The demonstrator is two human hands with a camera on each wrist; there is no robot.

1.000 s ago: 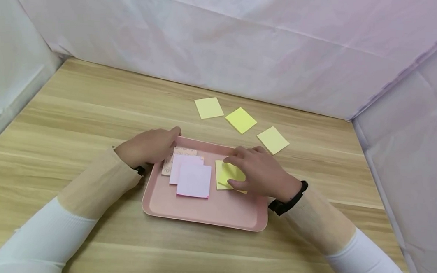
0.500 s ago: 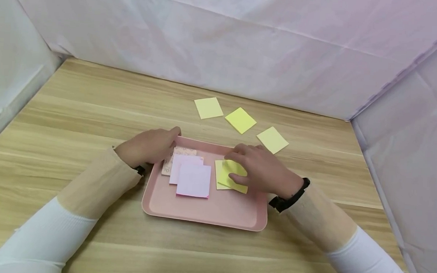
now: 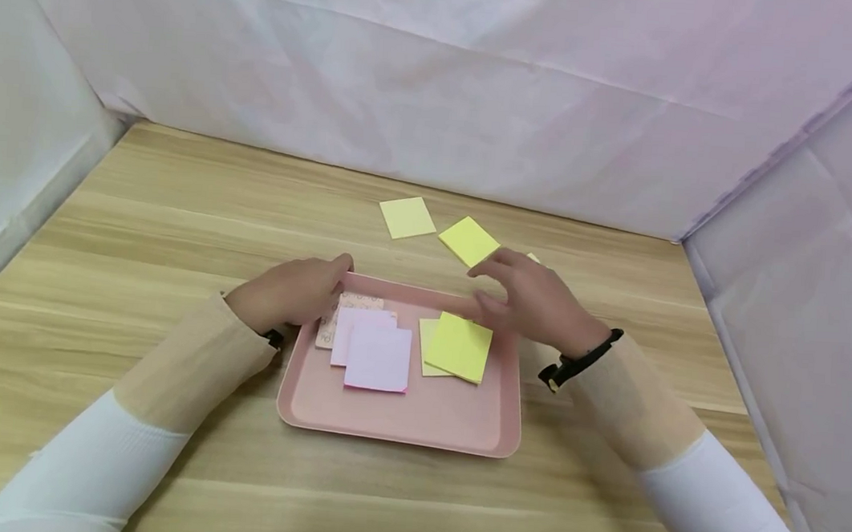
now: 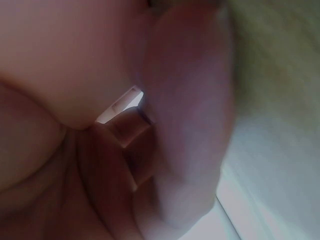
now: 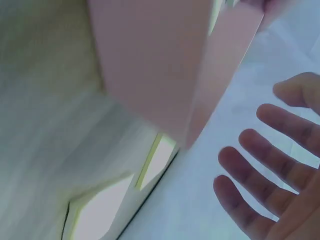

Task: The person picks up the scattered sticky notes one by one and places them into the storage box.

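The yellow sticky notes (image 3: 458,346) are partly put away: two lie in the pink tray (image 3: 403,417), three wait on the surface (image 3: 146,227) behind, the right hand (image 3: 536,300) hovers with loose, empty fingers, and the left hand (image 3: 290,291) grips the tray's edge.

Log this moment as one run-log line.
left hand: holds pink tray rim | right hand: open, above tray | yellow note: lying in tray
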